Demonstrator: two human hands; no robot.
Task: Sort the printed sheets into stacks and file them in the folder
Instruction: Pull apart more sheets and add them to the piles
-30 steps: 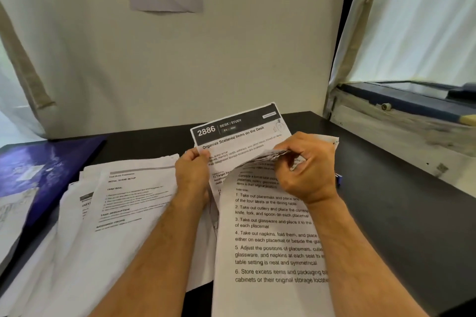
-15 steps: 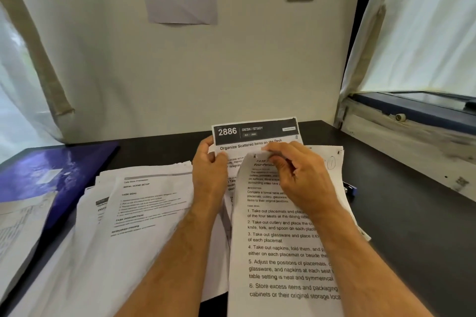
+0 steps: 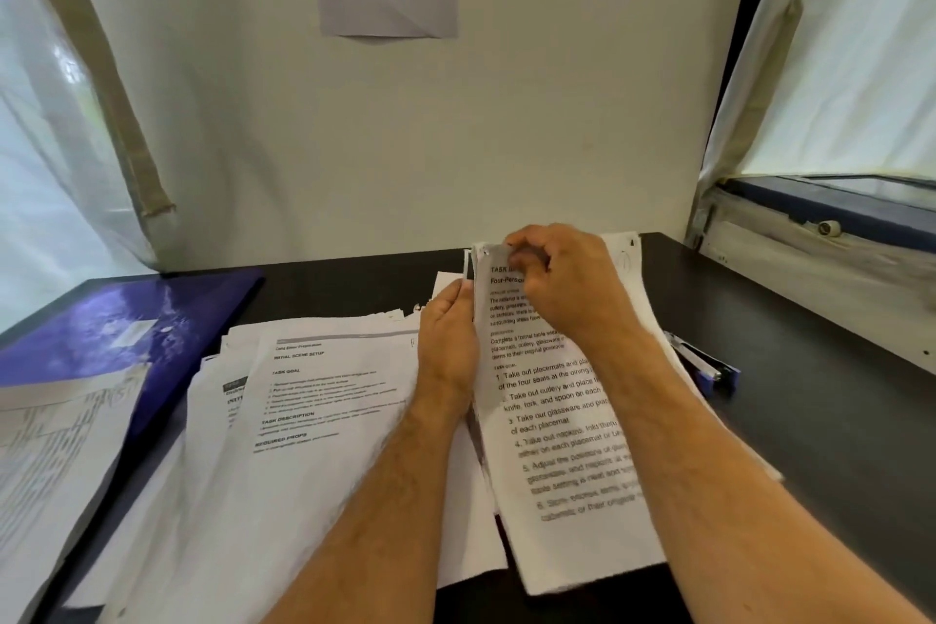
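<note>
1. The right hand (image 3: pixel 567 284) has its fingers curled, pinching the top edge of the printed sheets (image 3: pixel 567 426); the fingertips are tucked under and hard to see.
2. The left hand (image 3: pixel 448 345) lies along the sheets' left edge, thumb at the paper; its other fingers are hidden behind the stack, so I cannot tell their grip.
3. At 9 o'clock of the hands lies a loose pile (image 3: pixel 283 421), its small print blurred.
4. Further, at 10 o'clock, the blue folder (image 3: pixel 116 324) is cut off by the frame.
5. At 3 o'clock a stapler (image 3: pixel 704 365) lies partly behind the sheets.

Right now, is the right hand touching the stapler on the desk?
Apart. The head view shows the right hand pinching the sheets' top, dark desk between it and the stapler.
</note>
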